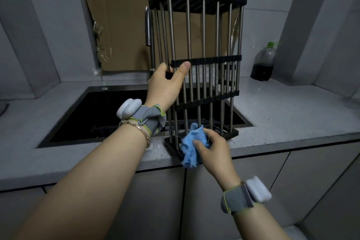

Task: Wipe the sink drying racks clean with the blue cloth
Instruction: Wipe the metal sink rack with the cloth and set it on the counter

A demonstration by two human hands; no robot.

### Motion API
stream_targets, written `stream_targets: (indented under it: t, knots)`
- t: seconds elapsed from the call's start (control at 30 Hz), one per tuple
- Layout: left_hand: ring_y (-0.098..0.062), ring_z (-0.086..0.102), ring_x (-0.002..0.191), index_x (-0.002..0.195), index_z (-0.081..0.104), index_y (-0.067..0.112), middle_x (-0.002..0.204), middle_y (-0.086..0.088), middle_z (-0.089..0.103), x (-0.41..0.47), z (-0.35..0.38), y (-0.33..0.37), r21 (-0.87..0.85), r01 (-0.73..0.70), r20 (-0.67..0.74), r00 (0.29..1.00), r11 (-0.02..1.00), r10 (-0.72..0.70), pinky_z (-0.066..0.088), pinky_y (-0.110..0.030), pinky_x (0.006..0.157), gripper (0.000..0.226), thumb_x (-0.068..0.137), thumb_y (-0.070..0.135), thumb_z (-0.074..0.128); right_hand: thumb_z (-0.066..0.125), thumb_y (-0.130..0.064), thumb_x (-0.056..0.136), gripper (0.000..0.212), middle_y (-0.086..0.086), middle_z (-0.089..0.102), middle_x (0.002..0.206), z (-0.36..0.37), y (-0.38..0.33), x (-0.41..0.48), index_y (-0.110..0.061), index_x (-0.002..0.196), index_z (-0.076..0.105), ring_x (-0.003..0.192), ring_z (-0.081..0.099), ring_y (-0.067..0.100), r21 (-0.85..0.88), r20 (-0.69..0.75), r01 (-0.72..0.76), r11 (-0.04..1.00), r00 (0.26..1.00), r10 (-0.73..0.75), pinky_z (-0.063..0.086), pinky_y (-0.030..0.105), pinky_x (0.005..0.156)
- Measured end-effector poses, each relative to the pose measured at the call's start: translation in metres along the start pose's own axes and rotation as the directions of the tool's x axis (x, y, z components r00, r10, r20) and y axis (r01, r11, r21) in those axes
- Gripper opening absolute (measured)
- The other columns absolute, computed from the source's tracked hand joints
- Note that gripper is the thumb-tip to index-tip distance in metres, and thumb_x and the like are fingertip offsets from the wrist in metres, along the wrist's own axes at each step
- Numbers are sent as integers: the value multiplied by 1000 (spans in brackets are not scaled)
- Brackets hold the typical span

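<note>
At the front edge of the counter, the fingers [198, 143] of the right hand [212, 148] are curled around a crumpled, soft blue cloth [191, 142]. They press it against the lowest part of the tall drying racks [204, 60], which are made of thin steel rods and black cross bars. The cloth touches the rods just above the black bottom bar, and one corner of it hangs down over the counter's front.

Higher up, the left hand [167, 84] grips the left side of the racks at about mid height. Its thumb lies on a black cross bar and the other fingers reach behind the rods. The racks stand upright on their bottom bar, on the speckled grey stone counter [282, 115], just beside the front right corner of the dark sunken sink [109, 111]. A curved steel faucet [149, 31] rises close behind their left side. A plastic bottle with dark liquid [263, 62] stands well apart, at the back right.

The main risk is probably the footing. The bottom bar sits very near the front edge, so a strong wipe could slide it off the counter. Only one hand steadies the racks, so a hard push may also tilt them toward the faucet or into the sink. The loose cloth could also catch between the rods and pull them.
</note>
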State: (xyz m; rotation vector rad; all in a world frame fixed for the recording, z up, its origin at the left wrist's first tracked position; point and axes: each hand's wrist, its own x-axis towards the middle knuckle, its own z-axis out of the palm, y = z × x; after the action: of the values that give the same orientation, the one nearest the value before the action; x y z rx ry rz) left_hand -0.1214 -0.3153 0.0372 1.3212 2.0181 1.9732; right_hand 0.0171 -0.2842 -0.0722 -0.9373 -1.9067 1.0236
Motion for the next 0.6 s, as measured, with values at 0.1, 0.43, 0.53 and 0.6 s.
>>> stream_targets:
  t: [0.1,0.43,0.53,0.6]
  knots:
    - [-21,54,82,94,51,-3,84,-7,56,-1,2,0,-4,0,9,1000,1000,0,43,-35,76,58,88,54,54,62,-13,84,18,2,69,92,-2,-1,7,-12,101,66,87,64,19,-304,-13,99,947,994,-108,49,30,80]
    - [-8,47,64,82,45,12,68,6,50,2,-3,1,45,18,18,1000,999,-18,38,-23,60,42,88,53,55,63,-19,85,15,2,69,80,4,-29,31,-13,97,70,72,63,17,-141,-230,161,977,954,-191,50,29,66]
    - [-13,46,67,79,42,13,72,2,48,6,-4,-1,31,28,25,999,999,-29,38,-29,64,43,88,54,54,61,-13,82,16,8,71,81,10,-1,17,-11,96,70,76,66,27,-208,-188,141,968,965,-181,54,42,69]
    - [-14,46,67,78,43,13,72,2,48,6,-4,-1,31,24,24,999,999,-25,38,-30,64,43,87,53,55,60,-12,82,15,8,70,77,13,13,7,-11,93,69,73,66,28,-210,-170,139,968,970,-176,54,45,65]
